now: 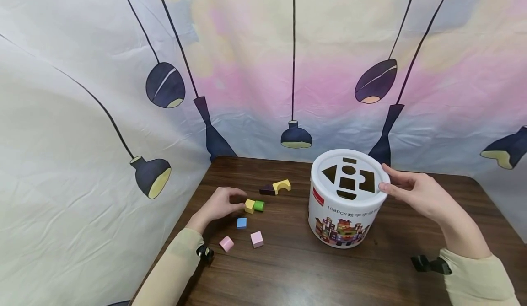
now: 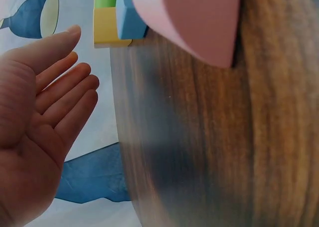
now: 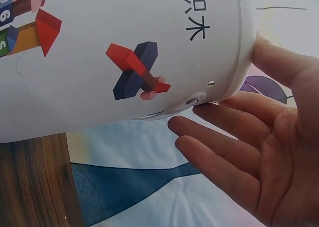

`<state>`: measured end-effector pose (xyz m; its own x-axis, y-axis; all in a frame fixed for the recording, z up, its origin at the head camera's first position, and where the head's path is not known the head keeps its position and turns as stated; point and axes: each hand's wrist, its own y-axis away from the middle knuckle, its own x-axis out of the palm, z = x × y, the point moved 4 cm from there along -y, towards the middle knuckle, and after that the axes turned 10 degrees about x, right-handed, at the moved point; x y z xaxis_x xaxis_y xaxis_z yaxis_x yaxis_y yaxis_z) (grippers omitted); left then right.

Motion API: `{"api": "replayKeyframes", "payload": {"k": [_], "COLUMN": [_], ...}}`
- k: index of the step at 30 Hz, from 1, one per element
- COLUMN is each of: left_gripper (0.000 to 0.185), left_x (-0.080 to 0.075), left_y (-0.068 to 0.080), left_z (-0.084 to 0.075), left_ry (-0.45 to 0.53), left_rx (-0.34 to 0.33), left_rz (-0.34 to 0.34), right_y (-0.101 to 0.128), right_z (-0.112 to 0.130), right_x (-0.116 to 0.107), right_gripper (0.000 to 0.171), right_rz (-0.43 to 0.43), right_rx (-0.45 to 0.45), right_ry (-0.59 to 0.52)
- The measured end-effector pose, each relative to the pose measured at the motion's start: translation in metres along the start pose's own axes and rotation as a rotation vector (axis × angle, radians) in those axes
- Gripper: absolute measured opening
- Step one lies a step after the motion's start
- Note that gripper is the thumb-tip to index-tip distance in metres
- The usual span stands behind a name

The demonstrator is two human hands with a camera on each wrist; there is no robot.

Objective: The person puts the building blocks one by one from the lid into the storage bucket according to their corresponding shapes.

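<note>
My left hand [image 1: 220, 204] reaches over the table's left side, thumb tip right at a yellow cube [image 1: 250, 206]. Its fingers are loosely extended in the left wrist view, with nothing between them. A green cylinder [image 1: 259, 206] lies against the cube, and a blue block [image 1: 241, 223] is nearer me. Thumb and fingertips of my right hand [image 1: 424, 194] rest at the rim of the white lid [image 1: 329, 189] on a round block bucket [image 1: 335, 212]. In the right wrist view the other fingers extend loosely beside the bucket wall. Shaped holes pierce the lid; the bucket stands upright.
Closer to me lie a pink half-round-looking block [image 1: 226, 244] and a light pink cube [image 1: 257, 239]. Farther back are a yellow arch [image 1: 282, 186] and a dark block [image 1: 267, 190]. A patterned cloth [image 1: 255, 68] hangs behind the wooden table [image 1: 284, 274].
</note>
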<state>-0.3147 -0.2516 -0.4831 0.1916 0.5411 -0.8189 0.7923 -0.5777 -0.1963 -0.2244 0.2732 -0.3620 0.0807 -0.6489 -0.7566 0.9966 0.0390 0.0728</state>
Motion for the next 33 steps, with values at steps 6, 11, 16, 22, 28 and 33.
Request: {"api": "replayKeyframes", "payload": {"k": [6,11,16,22,28,33], "left_gripper": [0.033,0.034,0.032,0.031,0.031,0.032], "left_x": [0.0,0.002,0.005,0.007,0.009,0.011], "left_y": [-0.002,-0.004,-0.005,-0.008,-0.009,-0.009], "left_z": [0.003,0.003,0.003,0.002,0.002,0.004], "left_ry": [0.026,0.044,0.023,0.02,0.023,0.016], "left_rx": [-0.015,-0.016,-0.018,-0.004,-0.011,-0.014], "left_rz": [0.025,0.051,0.076,0.079,0.072,0.067], "right_y": [-0.001,-0.001,-0.001,0.001,0.0,0.0], "right_z": [-0.001,0.0,0.001,0.001,0.0,-0.001], "right_x": [0.001,0.0,-0.001,-0.001,0.0,0.0], "right_gripper": [0.075,0.075,0.075,0.075,0.075,0.075], "right_rz": [0.003,0.004,0.005,0.004,0.005,0.004], "right_rx": [0.002,-0.004,-0.003,0.005,0.004,0.003], "right_ry": [0.004,0.001,0.003,-0.003,-0.017,-0.014]}}
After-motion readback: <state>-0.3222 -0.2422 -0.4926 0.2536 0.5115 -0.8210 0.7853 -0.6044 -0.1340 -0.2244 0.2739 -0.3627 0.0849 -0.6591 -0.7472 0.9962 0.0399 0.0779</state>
